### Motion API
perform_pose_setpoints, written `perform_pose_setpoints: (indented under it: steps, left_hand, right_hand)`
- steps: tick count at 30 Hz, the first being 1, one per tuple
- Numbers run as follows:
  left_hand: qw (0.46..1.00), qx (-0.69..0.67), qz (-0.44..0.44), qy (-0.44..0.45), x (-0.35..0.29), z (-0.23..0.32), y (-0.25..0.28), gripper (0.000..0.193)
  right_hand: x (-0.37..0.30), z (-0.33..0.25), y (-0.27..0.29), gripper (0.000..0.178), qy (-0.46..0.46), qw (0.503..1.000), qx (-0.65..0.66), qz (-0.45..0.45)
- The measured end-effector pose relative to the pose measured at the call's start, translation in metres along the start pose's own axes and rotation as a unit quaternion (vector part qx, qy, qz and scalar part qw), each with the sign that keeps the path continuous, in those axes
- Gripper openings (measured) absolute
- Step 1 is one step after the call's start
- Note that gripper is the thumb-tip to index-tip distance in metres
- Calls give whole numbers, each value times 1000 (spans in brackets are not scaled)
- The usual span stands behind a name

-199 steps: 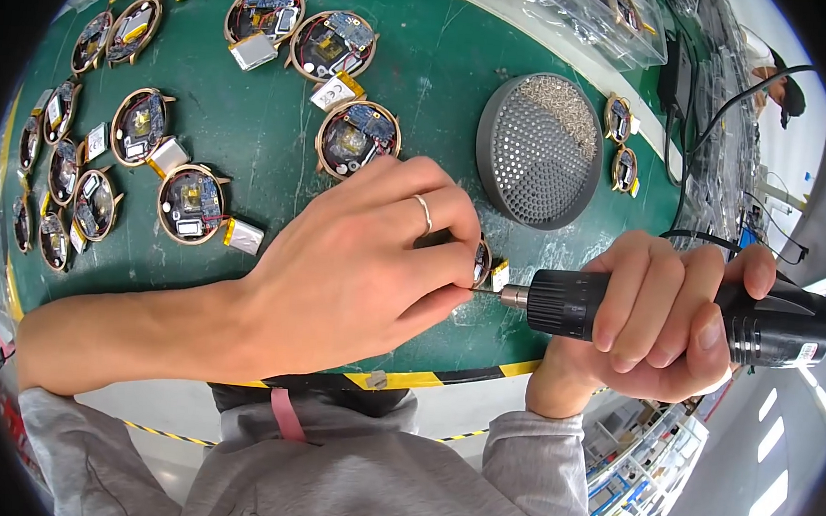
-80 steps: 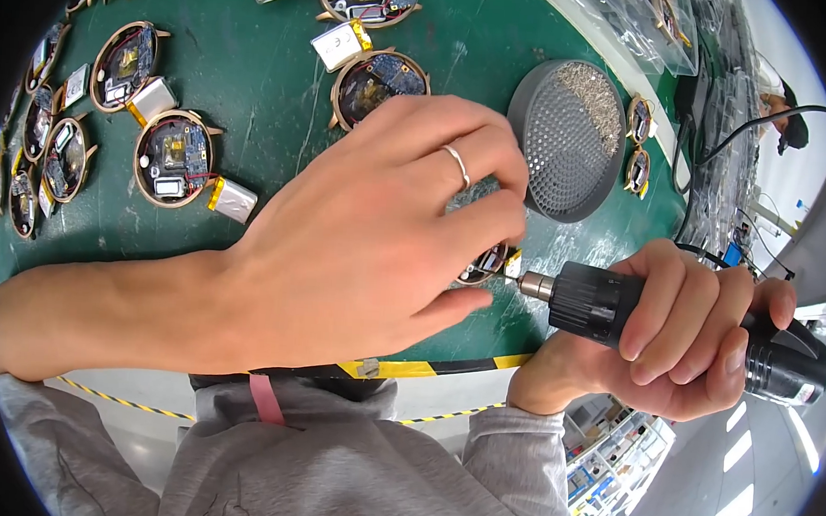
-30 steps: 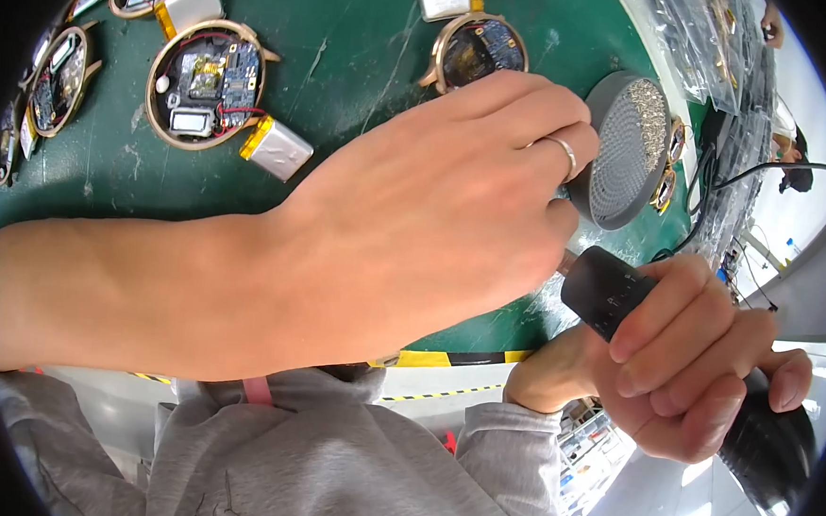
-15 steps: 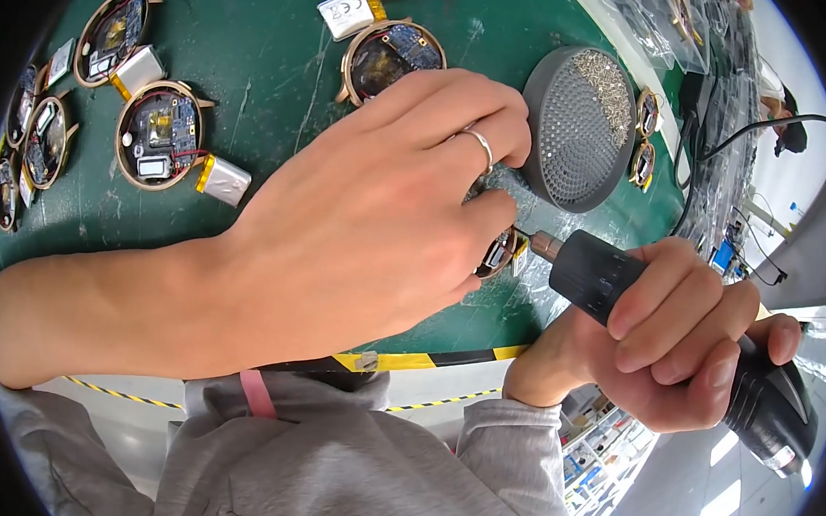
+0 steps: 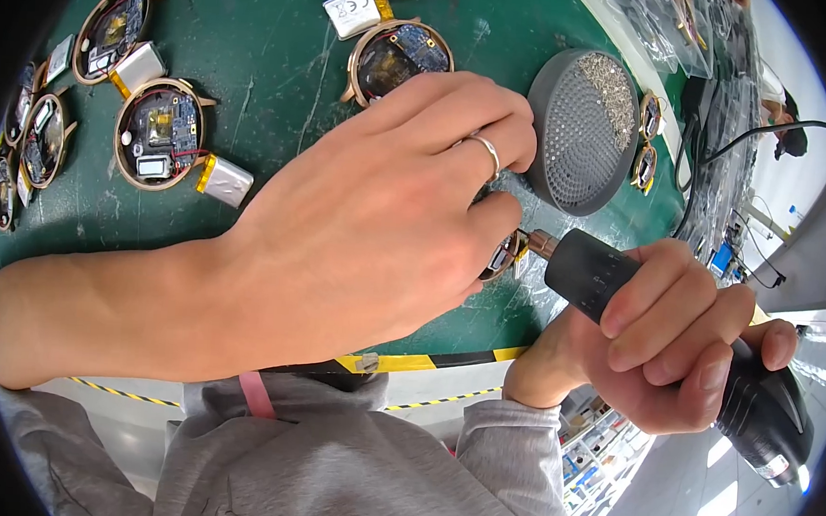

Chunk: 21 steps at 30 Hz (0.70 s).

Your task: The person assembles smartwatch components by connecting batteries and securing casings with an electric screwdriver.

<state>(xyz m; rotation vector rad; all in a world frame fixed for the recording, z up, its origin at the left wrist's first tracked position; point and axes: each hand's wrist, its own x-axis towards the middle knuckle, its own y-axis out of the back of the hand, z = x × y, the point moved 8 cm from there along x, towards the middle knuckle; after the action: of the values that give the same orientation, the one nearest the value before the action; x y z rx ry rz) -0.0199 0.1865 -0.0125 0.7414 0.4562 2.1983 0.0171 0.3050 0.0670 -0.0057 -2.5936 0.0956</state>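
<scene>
My right hand (image 5: 668,345) is wrapped round a black electric screwdriver (image 5: 590,274), its bit pointing left at a small round watch case (image 5: 501,256). My left hand (image 5: 392,214), with a ring on one finger, has its fingers curled over that watch case and covers most of it. Only a gold rim and some inner parts show beside the thumb; the exact contact of the bit is too small to tell. Just beyond my left fingers stands a round grey dish (image 5: 562,139) with a dimpled floor and a heap of tiny screws (image 5: 605,90).
Open watch cases with circuit boards (image 5: 158,138) and silver battery packs (image 5: 226,180) lie on the green mat (image 5: 274,60). Another case (image 5: 387,58) sits just past my left knuckles. Two small cases (image 5: 646,140) lie right of the dish, near plastic bags and a black cable (image 5: 752,129).
Both hands hold nearly the same pose. The screwdriver has shifted very slightly left, and my left hand a touch right. The view has moved a little.
</scene>
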Motion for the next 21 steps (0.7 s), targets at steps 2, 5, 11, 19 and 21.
perform_pose_setpoints:
  steps: [2,5,11,19,21]
  left_hand:
    - [1000,2,-1,0,0,0,0,47]
    - [1000,8,2,-3,-1,0,-1,47]
    - [1000,11,-1,-2,0,1,0,46]
    - [1000,5,-6,-6,-1,0,2,45]
    - [1000,-2,-4,-11,0,2,4,45]
  right_hand:
    - [0,0,0,30,0,1000,5,1]
    - [0,0,0,30,-1,1000,3,1]
    - [-2,-1,-4,31,14,1000,-7,-22]
    - [-6,-8,-17,34,31,995,-79,-52]
    - [-9,-11,-22,34,39,993,-94,-60]
